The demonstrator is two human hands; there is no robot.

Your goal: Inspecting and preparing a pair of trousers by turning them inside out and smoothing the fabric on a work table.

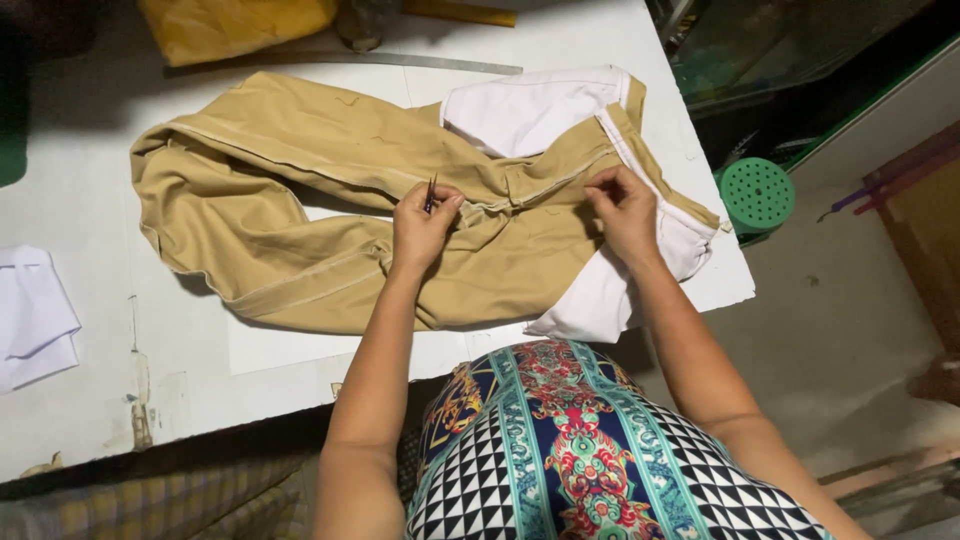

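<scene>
A pair of tan trousers (300, 180) lies inside out on the white table (90, 390), its white pocket lining (530, 110) showing at the waist. My left hand (422, 226) rests on the crotch seam and pinches a small dark pointed tool (431, 192), upright between thumb and fingers. My right hand (625, 208) presses on the waistband area, fingers pinching the tan fabric near the seam. The two hands are about a hand's width apart along the same seam.
A long metal ruler (340, 63) lies behind the trousers, with a yellow cloth (230, 25) beyond it. Folded white fabric (35, 315) sits at the table's left edge. A green round perforated stool (757, 193) stands on the floor off the right edge.
</scene>
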